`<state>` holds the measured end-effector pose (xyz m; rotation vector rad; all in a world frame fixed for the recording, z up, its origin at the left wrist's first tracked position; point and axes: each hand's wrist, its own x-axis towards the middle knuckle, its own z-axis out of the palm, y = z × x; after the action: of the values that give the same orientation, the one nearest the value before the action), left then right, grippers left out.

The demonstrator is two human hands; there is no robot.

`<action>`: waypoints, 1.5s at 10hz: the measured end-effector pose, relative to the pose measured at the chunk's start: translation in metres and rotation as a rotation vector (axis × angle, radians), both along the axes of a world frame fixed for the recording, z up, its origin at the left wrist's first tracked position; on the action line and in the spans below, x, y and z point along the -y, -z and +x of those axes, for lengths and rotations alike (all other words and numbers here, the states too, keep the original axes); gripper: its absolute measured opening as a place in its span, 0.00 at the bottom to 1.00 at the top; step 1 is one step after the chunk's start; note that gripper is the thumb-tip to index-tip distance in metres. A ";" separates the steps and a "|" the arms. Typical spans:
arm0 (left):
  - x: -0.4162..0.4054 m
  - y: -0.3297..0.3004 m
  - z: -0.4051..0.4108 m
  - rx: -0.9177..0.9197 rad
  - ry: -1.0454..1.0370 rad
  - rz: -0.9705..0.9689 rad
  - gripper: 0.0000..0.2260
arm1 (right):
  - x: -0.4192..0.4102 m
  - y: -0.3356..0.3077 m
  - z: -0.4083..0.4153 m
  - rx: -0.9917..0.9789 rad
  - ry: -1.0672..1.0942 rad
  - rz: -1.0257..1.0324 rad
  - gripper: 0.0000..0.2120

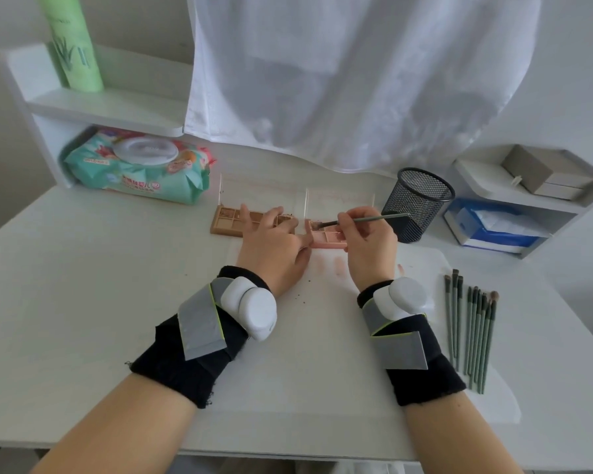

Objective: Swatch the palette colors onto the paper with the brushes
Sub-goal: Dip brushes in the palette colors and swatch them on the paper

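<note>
A: Hands?
B: I see right hand [367,241] pinching a brush [363,219], tip in the pink palette [326,239] (far edge of paper [322,323]). Left hand [274,244] rests flat, fingers straight, steadying it.

Table: I saw a white table [83,302].
Paper: a white sheet [322,336] lay flat on it, with faint pink swatches.
Palettes: a tan palette [226,224] and a pink palette [329,239] lay beyond the sheet.
Brushes: a row of green brushes [469,330] lay at the right.
Far side: a wipes pack [141,172] and mesh cup [418,203] stood there.
</note>
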<state>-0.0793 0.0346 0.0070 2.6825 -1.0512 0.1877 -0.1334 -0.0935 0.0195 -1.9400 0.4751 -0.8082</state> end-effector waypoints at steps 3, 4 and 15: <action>0.000 0.000 -0.001 0.003 -0.001 0.003 0.15 | 0.001 -0.001 -0.001 0.024 0.021 0.042 0.10; 0.000 0.000 0.000 0.009 0.000 0.004 0.15 | 0.001 -0.001 -0.001 0.031 0.030 0.031 0.10; 0.069 0.007 -0.061 -0.016 0.237 0.093 0.27 | 0.068 0.004 -0.093 -0.004 0.352 0.015 0.07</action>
<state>-0.1406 -0.0345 0.0003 2.6040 -1.3923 0.0737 -0.2263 -0.1610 0.0151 -1.8692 0.8387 -1.0181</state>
